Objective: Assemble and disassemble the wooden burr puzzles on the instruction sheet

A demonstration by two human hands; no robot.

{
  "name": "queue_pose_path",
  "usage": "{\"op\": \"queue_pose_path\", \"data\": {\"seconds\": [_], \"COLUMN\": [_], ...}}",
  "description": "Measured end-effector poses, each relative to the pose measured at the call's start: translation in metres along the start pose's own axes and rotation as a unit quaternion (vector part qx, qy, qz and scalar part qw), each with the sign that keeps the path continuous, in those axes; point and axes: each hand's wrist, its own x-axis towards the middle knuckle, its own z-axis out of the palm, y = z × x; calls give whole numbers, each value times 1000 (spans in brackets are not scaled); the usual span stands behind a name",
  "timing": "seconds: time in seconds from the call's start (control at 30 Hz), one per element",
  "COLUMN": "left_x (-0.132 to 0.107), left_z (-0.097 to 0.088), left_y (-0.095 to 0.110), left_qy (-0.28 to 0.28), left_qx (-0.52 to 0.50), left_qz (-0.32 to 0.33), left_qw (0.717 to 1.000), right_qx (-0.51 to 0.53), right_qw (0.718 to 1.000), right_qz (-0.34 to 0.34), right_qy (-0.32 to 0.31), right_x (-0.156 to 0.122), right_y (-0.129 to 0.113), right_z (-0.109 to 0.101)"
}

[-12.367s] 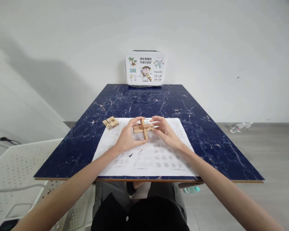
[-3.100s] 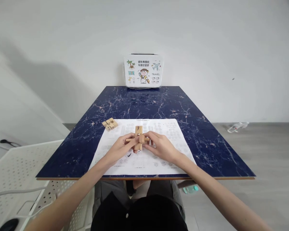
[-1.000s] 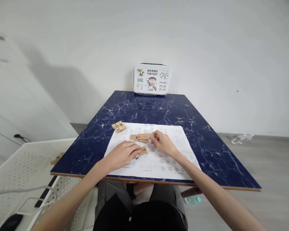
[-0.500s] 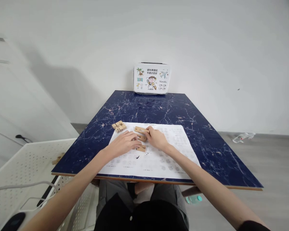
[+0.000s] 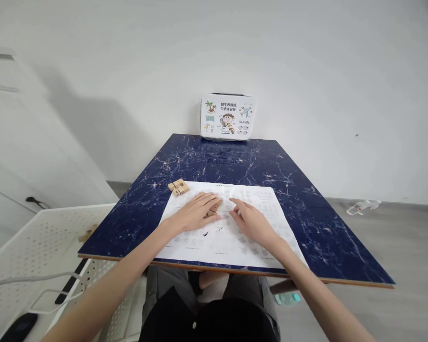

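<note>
My left hand [image 5: 197, 210] lies over a small group of wooden blocks [image 5: 214, 208] on a white printed sheet [image 5: 228, 256]. Its fingers reach along the far side and its thumb along the near side, so the blocks sit between them and are mostly hidden. My right hand [image 5: 251, 221] is just to the right, above the sheet, thumb and index finger apart and nothing between them. At the sheet's far left corner, several more wooden blocks [image 5: 179, 187] stand close together, some with dark marks.
The sheet lies on a blue marbled table [image 5: 221, 164]. A white cartoon-printed case [image 5: 228, 117] stands at the table's far edge against the wall. On the left is a white perforated cart [image 5: 50, 237] with a cable. Plastic bottles [image 5: 288, 298] lie on the floor.
My right hand has let go of the blocks and moved right. My left hand has spread over the blocks, which now sit closer together and slanted instead of in separate rows.
</note>
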Motion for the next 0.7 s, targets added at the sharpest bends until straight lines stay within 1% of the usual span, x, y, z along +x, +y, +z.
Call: {"op": "queue_pose_path", "data": {"seconds": [0.03, 0.1, 0.13, 0.23, 0.33, 0.43, 0.57, 0.63, 0.7], "left_x": [-2, -11, -17, -42, -67, -84, -92, -95, -100], "left_z": [2, 5, 6, 7, 5, 1, -7, -13, -20], "left_y": [2, 5, 5, 1, -11, -26, -43, -47, -47], "left_qy": [0, 16, 25, 40, 66, 74, 83, 86, 96], "left_qx": [-3, -2, 1, 6, 6, 34, 89, 109, 120], "left_qz": [-3, -22, -33, -66, -106, -130, -142, -143, -146], "left_qw": [1000, 1000, 999, 997, 992, 988, 982, 980, 977], "right_qx": [13, 85, 115, 178, 188, 177, 172, 171, 169], "right_qw": [1000, 995, 992, 980, 977, 978, 979, 980, 980], "right_qz": [-4, -26, -35, -29, -26, -40, -41, -38, -37], "right_qy": [7, 40, 46, 84, 100, 102, 101, 98, 94], "right_x": [-12, -34, -43, -58, -60, -59, -60, -60, -61], "right_y": [2, 5, 6, 8, 7, 5, 3, 2, 2], "right_z": [1, 6, 9, 15, 16, 16, 15, 14, 13]}}
